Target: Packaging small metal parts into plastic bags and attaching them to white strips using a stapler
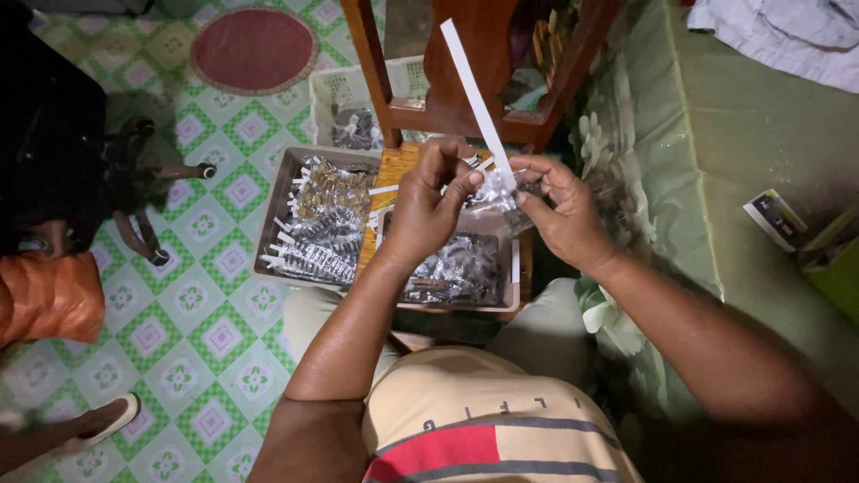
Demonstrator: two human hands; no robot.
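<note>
Clear plastic pouch point(490, 192) pinched between left hand point(429, 210) and right hand point(559, 210).

Round red rug point(255, 49) on tiled floor point(206, 331), wooden chair point(474, 80), orange bag point(49, 295) nr left edge.

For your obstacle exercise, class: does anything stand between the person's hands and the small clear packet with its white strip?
Nothing visible does. The left hand and right hand both already pinch the small clear packet, with the white strip sticking up from it. The packet is held above the tray of filled packets.
</note>
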